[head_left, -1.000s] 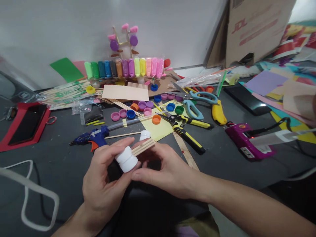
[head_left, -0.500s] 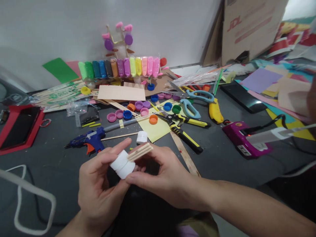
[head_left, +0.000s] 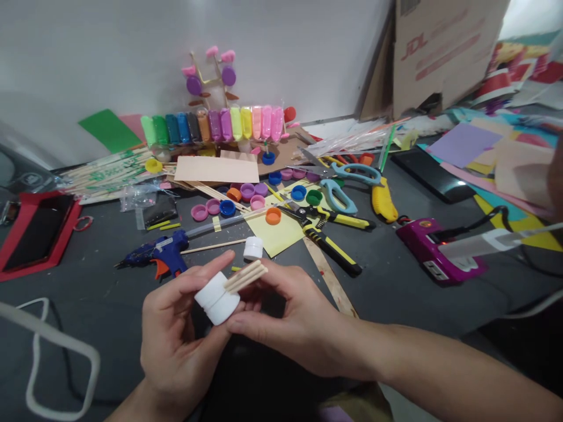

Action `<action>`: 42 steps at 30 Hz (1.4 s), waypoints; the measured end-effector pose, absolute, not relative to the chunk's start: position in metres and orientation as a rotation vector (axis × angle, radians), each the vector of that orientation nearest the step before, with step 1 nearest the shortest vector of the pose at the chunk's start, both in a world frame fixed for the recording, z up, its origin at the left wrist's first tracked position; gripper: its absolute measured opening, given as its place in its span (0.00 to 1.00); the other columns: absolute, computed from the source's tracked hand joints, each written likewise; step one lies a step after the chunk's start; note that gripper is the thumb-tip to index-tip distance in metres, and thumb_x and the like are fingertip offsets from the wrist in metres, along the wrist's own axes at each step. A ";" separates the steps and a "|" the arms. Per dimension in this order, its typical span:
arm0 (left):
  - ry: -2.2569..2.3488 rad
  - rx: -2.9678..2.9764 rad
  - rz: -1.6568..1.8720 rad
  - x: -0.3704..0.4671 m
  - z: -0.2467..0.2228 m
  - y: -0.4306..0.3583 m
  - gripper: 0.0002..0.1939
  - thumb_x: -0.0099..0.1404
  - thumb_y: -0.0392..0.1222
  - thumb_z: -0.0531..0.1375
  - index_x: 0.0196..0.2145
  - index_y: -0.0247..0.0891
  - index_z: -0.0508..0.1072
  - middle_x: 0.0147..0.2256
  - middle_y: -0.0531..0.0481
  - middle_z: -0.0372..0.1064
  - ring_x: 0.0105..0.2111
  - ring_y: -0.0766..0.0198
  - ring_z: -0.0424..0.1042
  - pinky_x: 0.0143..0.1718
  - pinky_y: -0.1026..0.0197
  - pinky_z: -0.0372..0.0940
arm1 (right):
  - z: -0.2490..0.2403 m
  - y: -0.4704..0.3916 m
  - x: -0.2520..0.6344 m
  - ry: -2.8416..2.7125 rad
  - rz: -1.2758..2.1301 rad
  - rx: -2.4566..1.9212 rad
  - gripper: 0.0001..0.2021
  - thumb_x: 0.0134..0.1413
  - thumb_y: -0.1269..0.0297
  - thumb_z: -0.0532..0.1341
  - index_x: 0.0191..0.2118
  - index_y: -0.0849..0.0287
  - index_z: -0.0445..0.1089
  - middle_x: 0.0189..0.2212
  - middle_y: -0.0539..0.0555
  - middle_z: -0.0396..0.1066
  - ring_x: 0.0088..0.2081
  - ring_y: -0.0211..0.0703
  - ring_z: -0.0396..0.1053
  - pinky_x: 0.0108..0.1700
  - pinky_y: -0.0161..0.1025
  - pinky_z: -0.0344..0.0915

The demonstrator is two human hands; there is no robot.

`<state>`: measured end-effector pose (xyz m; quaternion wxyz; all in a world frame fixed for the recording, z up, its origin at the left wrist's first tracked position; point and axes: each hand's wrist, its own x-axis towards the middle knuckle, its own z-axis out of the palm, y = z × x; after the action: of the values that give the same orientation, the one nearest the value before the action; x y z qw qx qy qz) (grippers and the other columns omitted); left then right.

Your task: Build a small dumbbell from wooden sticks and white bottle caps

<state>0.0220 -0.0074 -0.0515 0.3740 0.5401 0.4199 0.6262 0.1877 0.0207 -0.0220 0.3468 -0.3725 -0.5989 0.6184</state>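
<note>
My left hand (head_left: 176,334) is closed around a white cylinder (head_left: 215,298) that looks like two bottle caps joined end to end, with a seam round its middle. Short wooden sticks (head_left: 246,276) lie side by side, one end against the cylinder's side and the other pointing up and right. My right hand (head_left: 294,319) is closed from the right, its thumb at the cylinder's lower edge and its index finger beside the sticks. Its other fingertips are partly hidden behind them. A similar small white cylinder (head_left: 253,248) stands on the table just beyond.
A blue glue gun (head_left: 167,251) lies at the left. Yellow-black wire strippers (head_left: 332,249), blue-handled scissors (head_left: 356,173), a yellow cutter (head_left: 383,199) and several coloured caps (head_left: 273,215) lie beyond my hands. A purple power adapter (head_left: 433,249) sits at the right.
The white cylinder and the sticks have tilted slightly in my hands, and the sticks' free ends have shifted a little left and down. The view has moved slightly.
</note>
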 end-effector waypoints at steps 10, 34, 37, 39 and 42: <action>1.078 1.459 1.654 0.023 -0.050 -0.010 0.29 0.52 0.20 0.67 0.47 0.42 0.69 0.50 0.46 0.78 0.49 0.53 0.79 0.47 0.56 0.77 | -0.024 0.025 0.191 -1.486 1.710 -0.880 0.11 0.51 0.63 0.71 0.38 0.60 0.72 0.31 0.48 0.71 0.30 0.35 0.65 0.34 0.33 0.65; 1.176 1.645 1.530 0.019 -0.053 -0.003 0.21 0.53 0.24 0.67 0.40 0.43 0.68 0.48 0.43 0.79 0.52 0.50 0.77 0.52 0.46 0.74 | -0.025 0.016 0.181 -1.384 1.764 -0.981 0.11 0.52 0.68 0.65 0.43 0.59 0.68 0.33 0.49 0.69 0.30 0.34 0.65 0.30 0.32 0.63; 1.163 1.611 1.520 0.020 -0.055 -0.005 0.22 0.52 0.24 0.68 0.41 0.43 0.68 0.49 0.43 0.79 0.52 0.49 0.76 0.53 0.48 0.73 | -0.025 0.016 0.180 -1.347 1.768 -0.978 0.11 0.50 0.70 0.65 0.41 0.58 0.67 0.30 0.46 0.67 0.28 0.33 0.64 0.29 0.31 0.62; 1.149 1.598 1.511 0.020 -0.057 -0.006 0.23 0.52 0.23 0.67 0.42 0.42 0.69 0.50 0.43 0.78 0.53 0.50 0.75 0.53 0.51 0.73 | -0.023 0.018 0.181 -1.355 1.741 -0.975 0.11 0.49 0.70 0.65 0.41 0.58 0.67 0.30 0.47 0.67 0.28 0.33 0.63 0.29 0.31 0.62; 1.126 1.642 1.467 0.019 -0.058 -0.008 0.32 0.52 0.22 0.67 0.51 0.43 0.68 0.57 0.42 0.71 0.58 0.52 0.71 0.55 0.54 0.71 | -0.020 0.021 0.184 -1.398 1.674 -0.989 0.12 0.51 0.69 0.63 0.43 0.59 0.68 0.31 0.48 0.68 0.29 0.35 0.63 0.31 0.33 0.62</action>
<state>0.0194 -0.0082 -0.0583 0.3278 0.6273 0.4301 0.5604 0.1842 0.0210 -0.0199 0.3649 -0.3847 -0.5435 0.6507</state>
